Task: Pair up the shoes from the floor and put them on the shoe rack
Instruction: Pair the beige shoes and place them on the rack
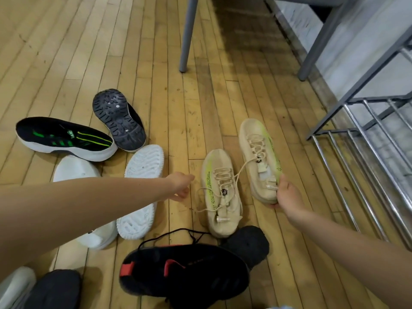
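Two beige sneakers with neon-yellow streaks lie on the wooden floor. My right hand (287, 192) grips the heel of the right beige sneaker (258, 157), thumb on top. The left beige sneaker (219, 192) lies upright beside it, laces loose. My left hand (181, 186) hovers just left of that shoe with fingers loosely curled and holds nothing. The metal shoe rack (367, 152) with chrome bars stands at the right.
More shoes are scattered around: a black one with green stripes (64, 137), a dark sole-up shoe (119, 120), white shoes (142, 190), and a black and red sneaker (185, 273) near me. Grey table legs (188, 34) stand behind.
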